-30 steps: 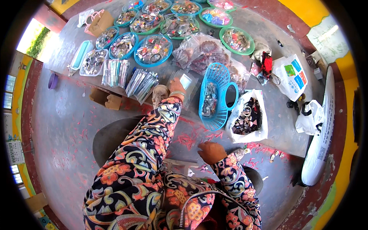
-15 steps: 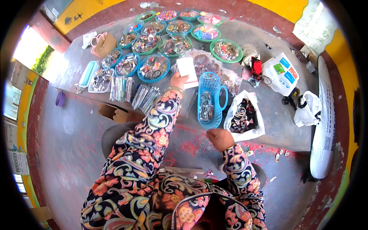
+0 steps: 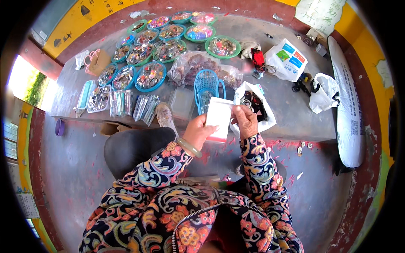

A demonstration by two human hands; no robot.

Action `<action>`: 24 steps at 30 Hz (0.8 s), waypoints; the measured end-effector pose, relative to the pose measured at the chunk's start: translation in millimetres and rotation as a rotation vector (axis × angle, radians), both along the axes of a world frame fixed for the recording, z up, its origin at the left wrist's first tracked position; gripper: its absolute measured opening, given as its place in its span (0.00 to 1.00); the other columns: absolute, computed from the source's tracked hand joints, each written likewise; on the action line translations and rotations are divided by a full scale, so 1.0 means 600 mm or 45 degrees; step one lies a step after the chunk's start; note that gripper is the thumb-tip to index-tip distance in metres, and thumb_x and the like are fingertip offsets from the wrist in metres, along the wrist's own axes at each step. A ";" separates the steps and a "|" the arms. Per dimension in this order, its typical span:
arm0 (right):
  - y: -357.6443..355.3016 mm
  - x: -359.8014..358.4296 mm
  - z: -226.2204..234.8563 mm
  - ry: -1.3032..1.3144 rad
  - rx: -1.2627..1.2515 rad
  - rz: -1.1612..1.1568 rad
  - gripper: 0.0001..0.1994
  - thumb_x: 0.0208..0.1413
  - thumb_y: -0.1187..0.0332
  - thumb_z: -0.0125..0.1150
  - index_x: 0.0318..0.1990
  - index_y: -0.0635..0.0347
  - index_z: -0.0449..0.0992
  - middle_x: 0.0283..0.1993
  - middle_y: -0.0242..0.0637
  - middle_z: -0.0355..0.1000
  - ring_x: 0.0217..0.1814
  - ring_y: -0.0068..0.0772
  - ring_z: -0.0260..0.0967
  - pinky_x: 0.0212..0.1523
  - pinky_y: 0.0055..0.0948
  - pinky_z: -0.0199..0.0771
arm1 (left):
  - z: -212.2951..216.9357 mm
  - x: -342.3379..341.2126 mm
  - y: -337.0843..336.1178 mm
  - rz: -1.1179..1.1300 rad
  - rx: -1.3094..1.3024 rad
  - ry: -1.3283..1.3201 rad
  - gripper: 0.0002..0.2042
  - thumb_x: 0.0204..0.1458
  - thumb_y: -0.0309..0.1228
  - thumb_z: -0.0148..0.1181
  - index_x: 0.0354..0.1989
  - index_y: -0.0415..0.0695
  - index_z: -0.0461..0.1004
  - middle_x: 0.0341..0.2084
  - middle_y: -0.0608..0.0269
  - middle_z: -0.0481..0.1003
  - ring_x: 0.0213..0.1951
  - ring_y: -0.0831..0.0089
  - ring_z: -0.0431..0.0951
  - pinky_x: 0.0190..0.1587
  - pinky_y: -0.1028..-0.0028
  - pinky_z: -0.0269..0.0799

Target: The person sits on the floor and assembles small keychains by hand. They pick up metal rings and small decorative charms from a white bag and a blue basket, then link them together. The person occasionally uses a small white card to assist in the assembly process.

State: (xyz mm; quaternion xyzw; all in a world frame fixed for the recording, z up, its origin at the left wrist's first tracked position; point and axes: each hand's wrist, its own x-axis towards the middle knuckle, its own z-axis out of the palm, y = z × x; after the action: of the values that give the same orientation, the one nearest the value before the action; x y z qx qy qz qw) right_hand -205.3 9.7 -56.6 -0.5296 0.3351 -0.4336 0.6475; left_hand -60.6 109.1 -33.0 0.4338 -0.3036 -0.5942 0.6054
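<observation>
Small clear plastic bag [image 3: 219, 119] held upright btwn both hands, long axis 12-to-6: left hand [image 3: 197, 133] clasps its 8 o'clock edge, right hand [image 3: 244, 121] pinches its 3 o'clock edge, above blue basket [image 3: 206, 86].

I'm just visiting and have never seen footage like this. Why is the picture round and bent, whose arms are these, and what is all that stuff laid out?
There is no machine here. A person wears a wide fisheye camera on the head, looking down, so straight edges curve near the rim. The arms in flowered sleeves are that person's own. The left hand and the right hand together hold a small clear plastic bag with a red strip along one edge. On the grey platform ahead lie round trays of small trinkets, a blue plastic basket, an open white bag of dark items and rows of packets.
</observation>
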 end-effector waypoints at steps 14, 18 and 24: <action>0.025 0.044 -0.031 0.197 -0.070 0.006 0.07 0.48 0.70 0.60 0.26 0.65 0.73 0.19 0.25 0.66 0.20 0.13 0.58 0.20 0.15 0.57 | -0.064 0.020 0.026 0.030 0.167 0.378 0.13 0.49 0.25 0.54 0.43 0.36 0.66 0.36 0.62 0.72 0.37 0.76 0.72 0.42 0.74 0.69; 0.021 0.048 -0.041 0.284 -0.108 0.014 0.08 0.47 0.69 0.61 0.26 0.65 0.73 0.18 0.27 0.66 0.20 0.14 0.59 0.20 0.16 0.59 | -0.076 0.025 0.025 0.071 0.090 0.251 0.12 0.50 0.25 0.53 0.43 0.37 0.67 0.36 0.62 0.72 0.37 0.75 0.73 0.41 0.74 0.69; 0.032 0.052 -0.007 0.658 -0.432 -0.097 0.07 0.45 0.70 0.62 0.25 0.64 0.72 0.19 0.29 0.66 0.20 0.16 0.60 0.22 0.18 0.62 | -0.081 0.032 0.029 0.126 0.077 0.130 0.11 0.50 0.25 0.53 0.42 0.36 0.67 0.36 0.63 0.72 0.38 0.78 0.72 0.42 0.76 0.67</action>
State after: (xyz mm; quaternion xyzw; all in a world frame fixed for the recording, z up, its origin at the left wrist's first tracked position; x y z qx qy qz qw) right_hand -174.3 28.8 -61.0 -0.7099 0.4311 -0.3581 0.4265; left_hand -41.4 126.2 -81.4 0.4355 -0.2326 -0.5937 0.6353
